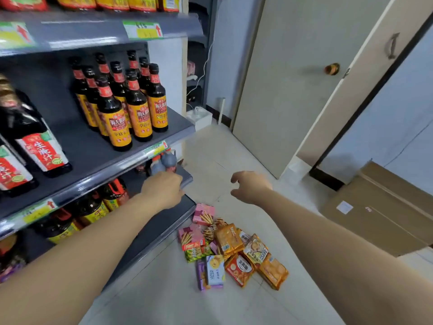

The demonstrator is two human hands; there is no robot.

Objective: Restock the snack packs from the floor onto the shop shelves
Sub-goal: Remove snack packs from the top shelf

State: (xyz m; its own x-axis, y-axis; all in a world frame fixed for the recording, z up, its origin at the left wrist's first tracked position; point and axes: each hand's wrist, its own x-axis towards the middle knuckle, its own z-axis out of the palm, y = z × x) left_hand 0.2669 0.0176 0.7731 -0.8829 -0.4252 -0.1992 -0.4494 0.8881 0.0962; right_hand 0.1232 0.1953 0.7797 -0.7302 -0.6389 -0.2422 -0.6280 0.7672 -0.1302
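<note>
A heap of snack packs (232,249) lies on the pale floor beside the shelf unit: pink boxes, orange packets, a green packet, a purple and blue box. My left hand (164,191) is stretched out over the front edge of a grey shelf (185,177) near its right end, seen from the back, fingers hidden. My right hand (249,186) hovers in the air above the floor, fingers loosely curled and holding nothing. Both hands are well above the snack heap.
Dark sauce bottles (131,102) stand on the middle shelf, with more bottles on the shelves below and above. A cardboard box (379,212) lies on the floor at the right. A beige door (293,78) stands ahead, a small white box (201,116) at its foot.
</note>
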